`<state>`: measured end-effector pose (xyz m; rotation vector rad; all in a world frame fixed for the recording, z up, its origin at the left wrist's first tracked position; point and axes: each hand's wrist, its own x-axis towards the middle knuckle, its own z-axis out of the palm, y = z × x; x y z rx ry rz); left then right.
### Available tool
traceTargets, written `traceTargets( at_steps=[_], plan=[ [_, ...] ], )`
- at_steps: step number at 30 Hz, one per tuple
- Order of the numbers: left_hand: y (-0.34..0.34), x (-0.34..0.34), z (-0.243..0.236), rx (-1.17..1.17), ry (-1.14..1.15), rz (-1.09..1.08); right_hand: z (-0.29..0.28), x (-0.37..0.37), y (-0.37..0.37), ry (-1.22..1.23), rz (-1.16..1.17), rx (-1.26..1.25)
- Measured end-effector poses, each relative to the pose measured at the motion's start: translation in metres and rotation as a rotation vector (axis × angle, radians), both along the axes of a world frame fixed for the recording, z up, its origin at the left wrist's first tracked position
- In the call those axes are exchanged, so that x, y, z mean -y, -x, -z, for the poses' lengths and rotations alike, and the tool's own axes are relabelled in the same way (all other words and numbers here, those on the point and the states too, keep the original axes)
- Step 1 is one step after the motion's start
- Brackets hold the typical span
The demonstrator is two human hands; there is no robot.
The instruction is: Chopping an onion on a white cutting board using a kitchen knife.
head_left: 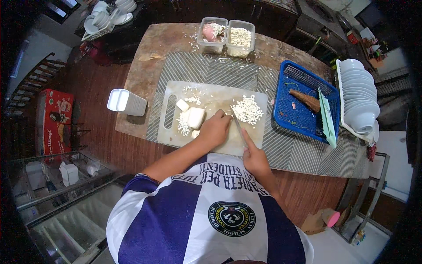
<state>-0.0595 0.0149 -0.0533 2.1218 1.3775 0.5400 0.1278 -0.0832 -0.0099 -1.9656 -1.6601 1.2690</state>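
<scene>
My right hand (256, 160) is closed round the handle of a knife (240, 129), its blade slanting up and left across the white cutting board (212, 97). Close beside the blade, my left hand (218, 127) presses down on the board with curled fingers; what lies under them is mostly hidden. A heap of small white diced pieces (247, 109) lies just right of the knife tip. To the left of my left hand sits a thick white block of food (196, 118), with a smaller white chunk (182, 105) and loose white bits around it.
Two clear plastic tubs stand at the far edge, one with diced white pieces (240, 38), one with something pink (212, 32). A blue basket (281, 105) holds a brown root-like piece. A rack of white bowls (359, 94) is far right; stacked white containers (127, 103) stand left.
</scene>
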Motion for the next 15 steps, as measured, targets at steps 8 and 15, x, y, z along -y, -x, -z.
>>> traceTargets(
  at_steps=[8, 15],
  plan=[
    [-0.002, 0.001, 0.003, 0.011, 0.017, -0.026, -0.001, 0.002, -0.005, 0.038, -0.009, 0.018],
    [-0.003, 0.001, -0.002, 0.003, 0.012, -0.01, -0.002, 0.002, -0.006, 0.056, -0.032, 0.049]
  ],
)
